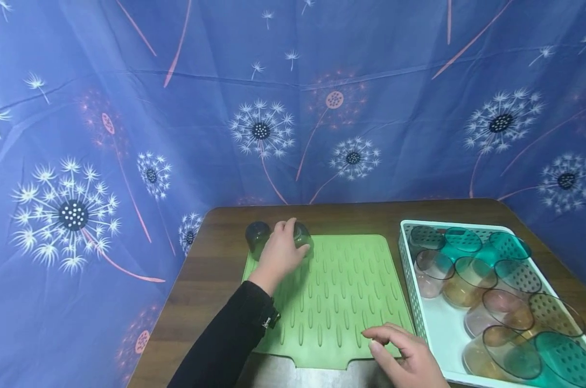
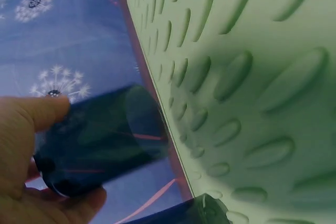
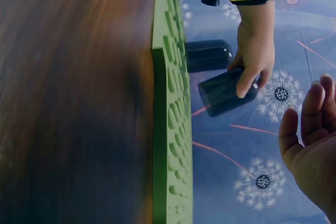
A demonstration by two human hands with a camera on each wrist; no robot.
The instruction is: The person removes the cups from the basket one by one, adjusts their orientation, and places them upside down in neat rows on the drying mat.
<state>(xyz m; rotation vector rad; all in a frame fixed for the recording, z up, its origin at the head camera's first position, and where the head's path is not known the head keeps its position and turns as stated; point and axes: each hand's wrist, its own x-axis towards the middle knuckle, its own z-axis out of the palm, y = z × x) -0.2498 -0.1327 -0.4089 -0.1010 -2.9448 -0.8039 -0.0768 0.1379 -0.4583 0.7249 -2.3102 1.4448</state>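
My left hand (image 1: pixel 279 253) grips a dark grey glass tumbler (image 2: pixel 105 140) by its base end, thumb and fingers spread round it. The tumbler's mouth faces down toward the green drying mat (image 1: pixel 343 280), and in the right wrist view it is tilted, with a gap between its rim and the mat. A second dark tumbler (image 3: pixel 207 56) stands upside down on the mat's far left corner, just left of the held one. Near the mat's front right corner, my right hand (image 1: pixel 404 355) hovers with relaxed, slightly bent fingers and holds nothing.
To the right of the mat stands a white perforated basket (image 1: pixel 419 318) holding several upright clear tumblers in grey, teal, pink and amber. Both sit on a brown wooden table (image 1: pixel 186 291). Behind the table hangs a blue dandelion-print cloth (image 1: pixel 201 108).
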